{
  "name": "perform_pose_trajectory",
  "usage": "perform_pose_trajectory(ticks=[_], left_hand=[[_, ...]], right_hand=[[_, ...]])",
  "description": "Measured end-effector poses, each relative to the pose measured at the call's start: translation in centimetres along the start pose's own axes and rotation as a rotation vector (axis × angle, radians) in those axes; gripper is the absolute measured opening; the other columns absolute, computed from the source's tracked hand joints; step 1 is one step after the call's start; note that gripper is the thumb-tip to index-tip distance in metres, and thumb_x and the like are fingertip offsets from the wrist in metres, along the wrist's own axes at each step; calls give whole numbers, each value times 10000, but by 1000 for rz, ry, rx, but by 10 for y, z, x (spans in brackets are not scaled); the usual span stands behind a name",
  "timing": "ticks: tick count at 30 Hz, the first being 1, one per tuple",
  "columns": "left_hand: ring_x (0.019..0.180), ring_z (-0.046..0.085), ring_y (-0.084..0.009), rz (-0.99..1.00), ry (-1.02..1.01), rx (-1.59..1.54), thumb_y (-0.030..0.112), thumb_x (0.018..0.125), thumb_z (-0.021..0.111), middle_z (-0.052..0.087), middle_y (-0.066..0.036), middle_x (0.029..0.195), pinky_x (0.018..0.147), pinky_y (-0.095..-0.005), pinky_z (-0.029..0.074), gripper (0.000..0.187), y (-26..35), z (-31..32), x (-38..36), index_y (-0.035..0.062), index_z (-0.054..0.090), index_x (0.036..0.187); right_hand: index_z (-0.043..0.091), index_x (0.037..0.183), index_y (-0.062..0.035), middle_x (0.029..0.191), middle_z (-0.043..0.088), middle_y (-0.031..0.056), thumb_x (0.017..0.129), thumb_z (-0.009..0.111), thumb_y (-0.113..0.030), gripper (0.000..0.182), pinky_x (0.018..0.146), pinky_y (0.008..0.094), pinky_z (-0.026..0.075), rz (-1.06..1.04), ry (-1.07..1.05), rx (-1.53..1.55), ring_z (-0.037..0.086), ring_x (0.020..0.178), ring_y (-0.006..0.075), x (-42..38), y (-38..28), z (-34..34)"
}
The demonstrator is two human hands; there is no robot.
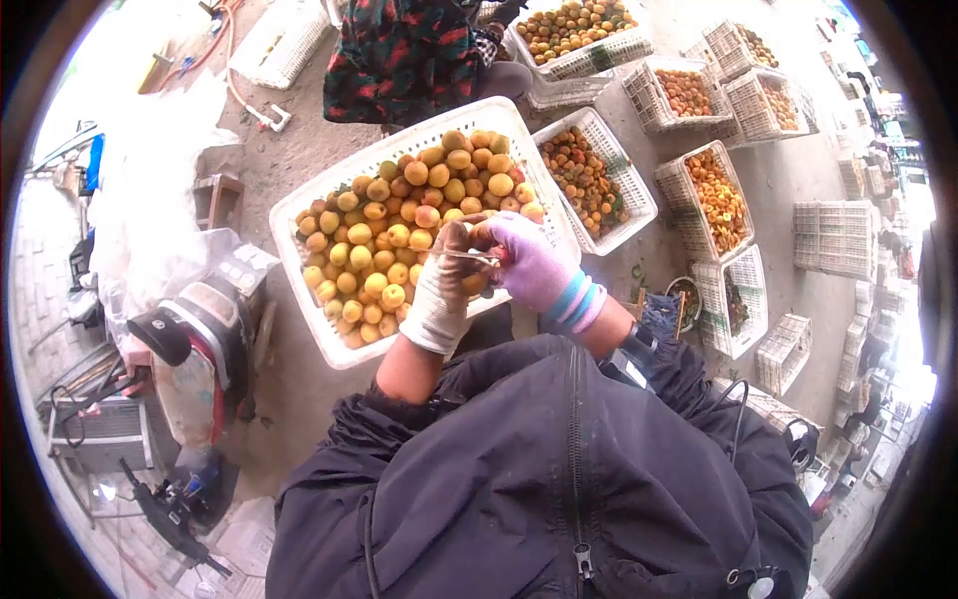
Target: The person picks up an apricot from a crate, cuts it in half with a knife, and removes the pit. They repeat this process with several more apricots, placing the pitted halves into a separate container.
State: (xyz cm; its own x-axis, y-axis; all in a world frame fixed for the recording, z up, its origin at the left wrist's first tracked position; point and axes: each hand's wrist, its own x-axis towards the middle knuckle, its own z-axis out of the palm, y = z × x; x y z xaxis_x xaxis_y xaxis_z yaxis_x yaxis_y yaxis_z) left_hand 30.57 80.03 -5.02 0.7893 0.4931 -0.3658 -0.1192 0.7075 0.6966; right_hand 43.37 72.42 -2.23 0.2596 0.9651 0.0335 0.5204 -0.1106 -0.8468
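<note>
A large white crate (311, 334) full of yellow-orange fruit (379, 250) lies in front of me. Over its near right part my two gloved hands meet. My left hand (442, 290), in a whitish glove with brown-stained fingers, is closed around something I cannot make out. My right hand (529, 262), in a lilac glove with blue and pink cuff bands, is closed on a small tool (489, 258) with a red part and a thin metal piece pointing left. Part of a fruit shows just below the fingers.
Further fruit crates (639, 222) stand to the right and far side. A person in a patterned garment (404, 60) is beyond the big crate. At left are a scooter (200, 339) and a hose (232, 50).
</note>
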Motion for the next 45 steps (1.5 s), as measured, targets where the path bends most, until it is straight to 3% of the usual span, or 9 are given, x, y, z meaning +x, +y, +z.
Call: perform_pose_trajectory(ticks=[4,12,15,22,24,28,37,42,45], left_hand=[[695,616,-155,-21,286,-65,711,747,614,611,-57,916,568,-289,485,762,10,-6,1,87,491,1167],[806,627,-216,-51,353,-280,618,829,595,608,-64,958,709,-348,527,567,-1,-11,5,115,540,1086],[950,594,-238,-31,333,-283,577,863,577,602,-64,1013,840,-384,495,537,5,4,1,106,534,1118],[982,591,-232,-2,167,-696,555,877,560,634,-65,988,916,-390,463,497,1,0,7,101,580,1079],[917,589,-227,0,277,-645,561,867,574,624,-76,885,862,-371,493,517,2,3,9,76,592,1044],[983,570,-179,227,397,110,599,897,501,622,-71,973,937,-332,434,608,-11,-13,16,50,547,1152],[1263,447,-218,311,31,361,532,975,363,464,-142,1376,1083,-345,333,632,-24,31,28,38,427,1365],[992,568,-237,484,334,709,360,975,515,610,-122,1029,911,-365,430,372,-37,34,33,13,576,1096],[746,532,-176,571,122,1248,231,883,682,577,-62,816,711,-289,451,231,-27,60,35,21,591,918]], right_hand=[[629,997,-86,842,597,112,763,720,-105,252,690,393,492,126,-91,-33,607,788,314,-4,20,-5],[570,1166,-45,991,627,96,727,815,-306,567,760,339,506,318,20,373,627,861,196,-14,11,24],[554,1183,-43,1000,619,96,761,794,-268,535,773,312,501,341,-21,139,614,887,186,-9,4,16],[547,1175,-35,964,597,-7,869,696,-172,367,696,261,497,339,169,876,566,834,111,-12,28,15],[538,1193,-51,973,606,19,872,687,-156,369,650,241,512,683,47,958,583,829,101,-16,22,-5],[491,1198,-83,977,585,37,885,658,-144,360,626,243,541,662,215,1307,602,790,119,-17,31,0],[525,1142,-96,883,584,-17,902,629,-135,264,592,224,521,693,127,1470,583,655,88,-25,19,-19],[483,1242,-82,1099,585,35,912,585,-88,345,615,227,519,623,320,1432,575,871,83,-34,41,-33],[477,1248,-59,1058,602,35,910,589,-84,357,630,229,518,559,402,1290,584,816,88,-38,59,-42]])
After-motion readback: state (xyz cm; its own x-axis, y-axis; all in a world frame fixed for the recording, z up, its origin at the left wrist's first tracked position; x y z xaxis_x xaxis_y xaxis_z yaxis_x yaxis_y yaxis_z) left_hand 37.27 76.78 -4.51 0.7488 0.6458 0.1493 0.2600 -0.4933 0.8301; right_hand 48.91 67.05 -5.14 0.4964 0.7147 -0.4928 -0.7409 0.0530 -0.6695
